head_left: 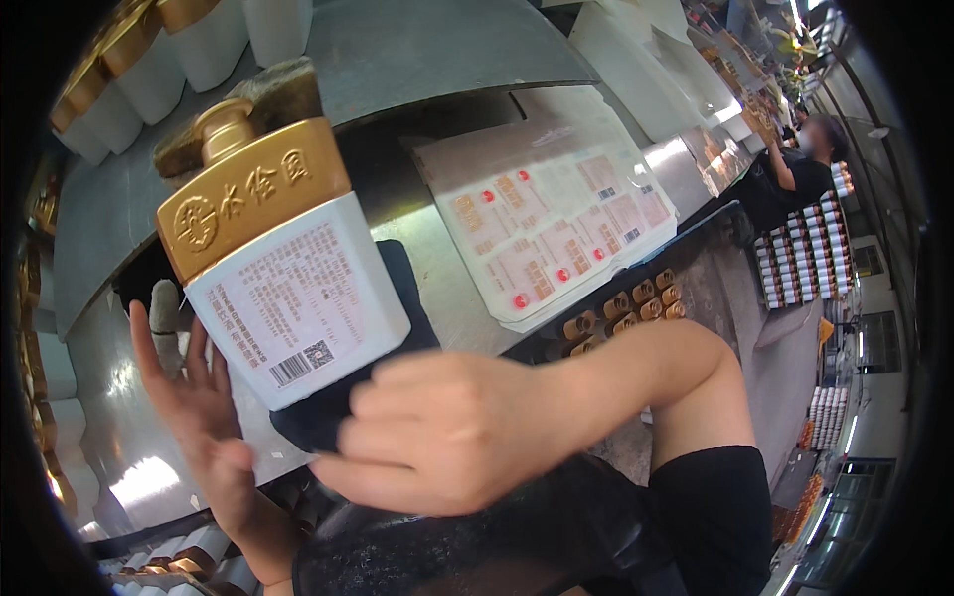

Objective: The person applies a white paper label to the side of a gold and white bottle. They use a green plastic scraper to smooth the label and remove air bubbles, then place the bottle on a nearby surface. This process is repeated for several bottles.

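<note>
A white flask-shaped bottle (368,288) with a gold embossed shoulder and a gold neck lies tilted on a dark cloth (422,323). A printed label (288,298) covers its white face. My left hand (204,427) is open beside the bottle's lower left side, fingers spread; a pale covering seems to wrap one finger. Whether those fingers touch the bottle is hidden. My right hand (437,427) hovers at the bottle's lower right corner, over the cloth. Its fingers look bent but are smeared by motion, and their tips are hard to read.
To the right of the bottle, a stack of printed label sheets (566,228) lies on the metal table (437,50). Several gold caps (626,308) sit beyond it. A brown block (283,94) rests behind the bottle. More white-and-gold bottles (204,45) stand upper left. Another person (795,169) works far right.
</note>
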Demonstrator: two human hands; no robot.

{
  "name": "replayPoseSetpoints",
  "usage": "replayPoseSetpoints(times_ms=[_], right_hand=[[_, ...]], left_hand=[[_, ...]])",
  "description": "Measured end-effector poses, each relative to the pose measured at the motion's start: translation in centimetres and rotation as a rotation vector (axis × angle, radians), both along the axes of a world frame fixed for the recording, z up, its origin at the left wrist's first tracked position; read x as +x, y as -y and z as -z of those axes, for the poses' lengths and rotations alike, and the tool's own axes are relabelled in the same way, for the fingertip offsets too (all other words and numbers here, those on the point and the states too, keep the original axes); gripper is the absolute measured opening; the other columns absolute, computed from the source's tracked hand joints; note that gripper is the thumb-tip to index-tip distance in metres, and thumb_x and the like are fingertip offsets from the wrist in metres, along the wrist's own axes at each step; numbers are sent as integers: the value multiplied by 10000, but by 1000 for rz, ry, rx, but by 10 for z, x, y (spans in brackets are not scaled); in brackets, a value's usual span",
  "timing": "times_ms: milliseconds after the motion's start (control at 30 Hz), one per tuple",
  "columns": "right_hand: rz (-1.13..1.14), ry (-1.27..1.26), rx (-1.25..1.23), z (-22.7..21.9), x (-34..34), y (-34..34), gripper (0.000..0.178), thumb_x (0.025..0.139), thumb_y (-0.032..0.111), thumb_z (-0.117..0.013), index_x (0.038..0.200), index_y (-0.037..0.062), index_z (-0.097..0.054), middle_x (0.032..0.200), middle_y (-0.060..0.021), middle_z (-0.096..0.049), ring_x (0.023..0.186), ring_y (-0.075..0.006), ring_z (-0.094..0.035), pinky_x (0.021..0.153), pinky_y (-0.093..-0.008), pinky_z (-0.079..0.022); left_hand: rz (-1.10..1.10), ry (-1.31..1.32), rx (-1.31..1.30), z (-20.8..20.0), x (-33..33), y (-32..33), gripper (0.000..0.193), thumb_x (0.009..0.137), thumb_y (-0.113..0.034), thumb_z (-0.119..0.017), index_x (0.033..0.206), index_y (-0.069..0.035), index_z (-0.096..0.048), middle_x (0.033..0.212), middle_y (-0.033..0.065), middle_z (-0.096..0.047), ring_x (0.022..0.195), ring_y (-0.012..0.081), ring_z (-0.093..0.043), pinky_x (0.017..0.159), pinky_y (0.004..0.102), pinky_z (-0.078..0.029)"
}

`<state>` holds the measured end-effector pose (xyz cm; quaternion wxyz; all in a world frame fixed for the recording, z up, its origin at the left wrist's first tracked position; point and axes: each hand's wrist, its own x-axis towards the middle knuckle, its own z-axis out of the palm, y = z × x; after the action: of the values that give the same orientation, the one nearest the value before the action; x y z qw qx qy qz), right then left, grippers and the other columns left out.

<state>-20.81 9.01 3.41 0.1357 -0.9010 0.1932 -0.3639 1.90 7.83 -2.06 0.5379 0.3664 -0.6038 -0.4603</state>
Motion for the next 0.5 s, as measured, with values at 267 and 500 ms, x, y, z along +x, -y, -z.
replayPoseSetpoints(times_ms=[267,500], right_hand=[[191,101,1050,4,-104,-1,240,857,67,-631,1087,57,-566,1021,-74,-616,986,-164,-585,864,-301,-454],[498,347,1068,42,-159,40,337,970,265,-505,827,19,-685,684,-18,-594,637,-48,-494,674,-209,-404]], left_hand=[[-334,164,-209,-8,-35,-1,1286,561,-92,-890,1518,-196,-36,1462,143,-322,1277,325,-463,1035,467,-443],[-273,938,-393,-30,-61,5,756,518,-28,-822,1237,-165,-632,1378,167,-469,1347,364,-366,1141,470,-237]])
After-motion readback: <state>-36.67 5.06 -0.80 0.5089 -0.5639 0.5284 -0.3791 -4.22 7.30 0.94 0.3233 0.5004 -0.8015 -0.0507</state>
